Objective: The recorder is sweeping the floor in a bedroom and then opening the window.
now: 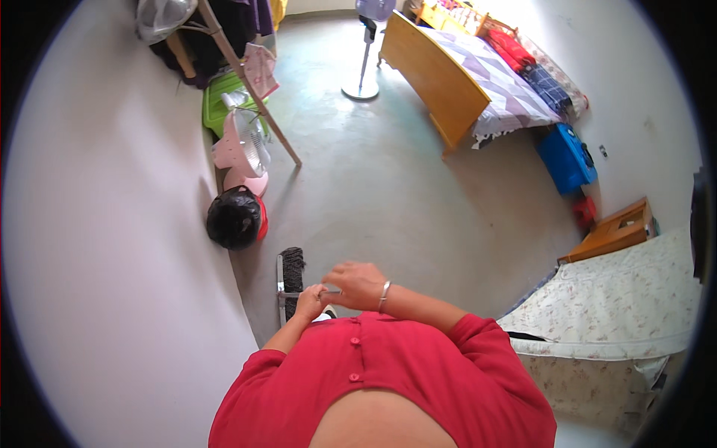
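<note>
A dust mop with dark grey strands (294, 270) lies on the floor by the left wall, its metal frame along the left side. From the frame, its thin handle runs right to my hands. My left hand (309, 302) is closed round the handle. My right hand (356, 287), with a silver bangle at the wrist, is at the handle just to the right; its fingers are loosely bent and slightly blurred. Part of a shoe (327, 313) shows below my hands.
Along the left wall stand a bin with a black bag (236, 218), a pink fan (240, 145), a green box (218, 102) and a leaning wooden pole (246, 78). Farther off are a standing fan (362, 91) and a wooden bed (433, 75). A blue box (566, 158) and a floral-covered surface (620, 295) are right.
</note>
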Demonstrator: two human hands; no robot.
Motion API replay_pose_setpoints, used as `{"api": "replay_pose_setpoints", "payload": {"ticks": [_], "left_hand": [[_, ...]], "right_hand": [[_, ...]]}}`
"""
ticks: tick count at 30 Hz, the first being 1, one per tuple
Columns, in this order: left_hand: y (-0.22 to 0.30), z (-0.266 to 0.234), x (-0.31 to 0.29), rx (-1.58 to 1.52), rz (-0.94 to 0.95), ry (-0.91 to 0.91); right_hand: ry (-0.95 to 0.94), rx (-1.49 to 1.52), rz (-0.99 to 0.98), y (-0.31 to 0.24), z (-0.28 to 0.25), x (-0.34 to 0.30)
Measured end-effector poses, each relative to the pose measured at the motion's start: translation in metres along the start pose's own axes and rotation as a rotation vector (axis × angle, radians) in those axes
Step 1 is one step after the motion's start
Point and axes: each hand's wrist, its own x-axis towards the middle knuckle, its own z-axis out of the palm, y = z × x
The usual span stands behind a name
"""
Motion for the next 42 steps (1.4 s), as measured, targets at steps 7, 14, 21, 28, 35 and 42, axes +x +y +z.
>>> {"api": "replay_pose_setpoints", "payload": {"ticks": [7,14,21,28,35,42], "left_hand": [[-0.009,0.033,0.009,0.209,-0.107,-0.318],[0.048,0.060,0.074,0.308,-0.246,-0.570],[0.122,0.106,0.115,0.207,-0.064,-0.400],[0.171,0.130,0.158,0.116,0.073,-0.406],[0.213,0.137,0.219,0.061,0.144,-0.441],[0.251,0.128,0.325,-0.018,0.212,-0.478]], "right_hand": [[-0.723,-0.258,0.152,0.030,0.003,-0.016],[-0.763,-0.285,0.155,0.110,-0.014,-0.040],[-0.802,-0.362,0.249,0.182,-0.121,-0.081],[-0.733,-0.291,0.219,0.236,-0.198,-0.111],[-0.646,-0.270,0.241,0.270,-0.259,-0.123],[-0.443,-0.285,0.264,0.314,-0.308,-0.107]]}}
